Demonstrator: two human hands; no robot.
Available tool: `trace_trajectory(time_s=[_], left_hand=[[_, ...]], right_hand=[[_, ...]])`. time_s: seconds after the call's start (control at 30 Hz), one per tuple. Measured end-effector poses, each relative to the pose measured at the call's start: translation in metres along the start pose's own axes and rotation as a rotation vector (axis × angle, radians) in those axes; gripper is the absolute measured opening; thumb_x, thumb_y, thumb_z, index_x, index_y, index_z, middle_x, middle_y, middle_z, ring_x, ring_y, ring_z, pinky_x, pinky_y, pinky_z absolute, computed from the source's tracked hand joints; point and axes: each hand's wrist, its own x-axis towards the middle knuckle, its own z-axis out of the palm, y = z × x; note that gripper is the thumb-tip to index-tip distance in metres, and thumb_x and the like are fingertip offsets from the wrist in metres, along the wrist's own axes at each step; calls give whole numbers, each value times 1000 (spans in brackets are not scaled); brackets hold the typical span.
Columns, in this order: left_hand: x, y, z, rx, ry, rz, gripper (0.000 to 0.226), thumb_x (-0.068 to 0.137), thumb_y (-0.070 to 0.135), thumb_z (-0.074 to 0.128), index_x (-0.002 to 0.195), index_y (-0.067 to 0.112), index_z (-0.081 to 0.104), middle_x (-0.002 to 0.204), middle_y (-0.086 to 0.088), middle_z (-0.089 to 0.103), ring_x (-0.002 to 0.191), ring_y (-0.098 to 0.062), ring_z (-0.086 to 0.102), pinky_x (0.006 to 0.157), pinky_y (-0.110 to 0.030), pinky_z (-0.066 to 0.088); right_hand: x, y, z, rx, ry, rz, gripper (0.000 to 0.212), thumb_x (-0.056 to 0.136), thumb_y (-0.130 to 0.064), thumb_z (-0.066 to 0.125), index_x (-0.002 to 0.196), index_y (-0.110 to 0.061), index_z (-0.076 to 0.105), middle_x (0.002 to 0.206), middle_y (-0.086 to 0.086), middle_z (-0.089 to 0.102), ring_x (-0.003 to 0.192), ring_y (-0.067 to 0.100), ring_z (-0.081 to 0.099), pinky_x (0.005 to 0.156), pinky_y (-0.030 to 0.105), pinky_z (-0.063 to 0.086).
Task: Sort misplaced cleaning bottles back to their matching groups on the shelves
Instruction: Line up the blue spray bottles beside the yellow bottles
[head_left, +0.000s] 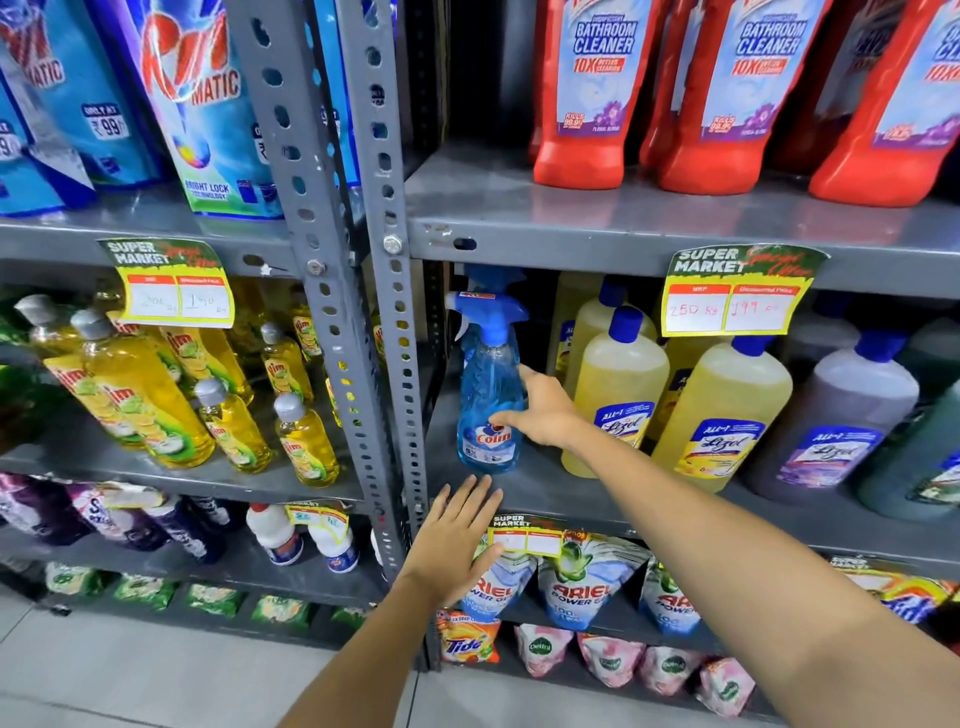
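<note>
A blue Colin spray bottle (488, 384) stands upright at the left end of the right-hand middle shelf (545, 493), beside yellow Lizol bottles (618, 384). My right hand (543, 410) is at the spray bottle's right side. Its thumb points up along the bottle's edge, a fingertip lies on the label, and the fingers are apart, not wrapped around it. My left hand (454, 540) hovers flat with spread fingers just below, in front of the shelf edge, holding nothing.
Grey and green Lizol bottles (841, 415) stand further right. Red bathroom cleaner bottles (727, 98) fill the shelf above. The left bay, past the grey upright posts (389, 322), holds yellow Vim bottles (156, 395). Ariel pouches (582, 587) sit on the shelf below.
</note>
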Motion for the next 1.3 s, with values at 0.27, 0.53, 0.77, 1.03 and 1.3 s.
trace_trajectory(time_s=[0.27, 0.53, 0.77, 1.03, 1.3], left_hand=[[0, -1, 2, -3, 10, 1, 66, 103, 55, 24, 155, 15, 20, 161, -5, 18, 148, -23, 10, 115, -45, 7], [-1, 0, 1, -10, -4, 3, 66, 102, 55, 25, 154, 15, 22, 160, -6, 23, 147, -24, 16, 114, -45, 9], [-1, 0, -3, -8, -31, 1, 68, 102, 58, 19, 154, 15, 24, 159, -7, 25, 147, -25, 19, 113, -45, 10], [0, 2, -8, -1, -87, -15, 69, 101, 59, 16, 153, 14, 26, 158, -7, 28, 145, -25, 23, 113, -44, 10], [1, 2, -9, 16, -100, -22, 72, 100, 60, 10, 155, 15, 17, 161, -6, 17, 148, -24, 13, 120, -44, 3]], right_hand=[[2, 3, -2, -34, -28, -41, 67, 77, -20, 82, 136, -15, 50, 128, 6, 66, 115, 20, 65, 98, 36, 53], [1, 7, -1, 13, -49, -39, 68, 79, -18, 80, 139, -15, 47, 131, 5, 65, 117, 19, 63, 100, 36, 51], [-1, 8, 0, 39, -59, -38, 65, 81, -17, 78, 138, -18, 46, 132, 4, 64, 118, 18, 62, 101, 37, 51], [3, 6, -4, 24, -91, -11, 66, 82, -16, 77, 139, -14, 44, 136, 6, 61, 121, 20, 60, 101, 37, 51], [7, 9, -4, 33, -108, 3, 69, 83, -17, 76, 143, -17, 41, 139, 6, 59, 123, 21, 58, 103, 41, 50]])
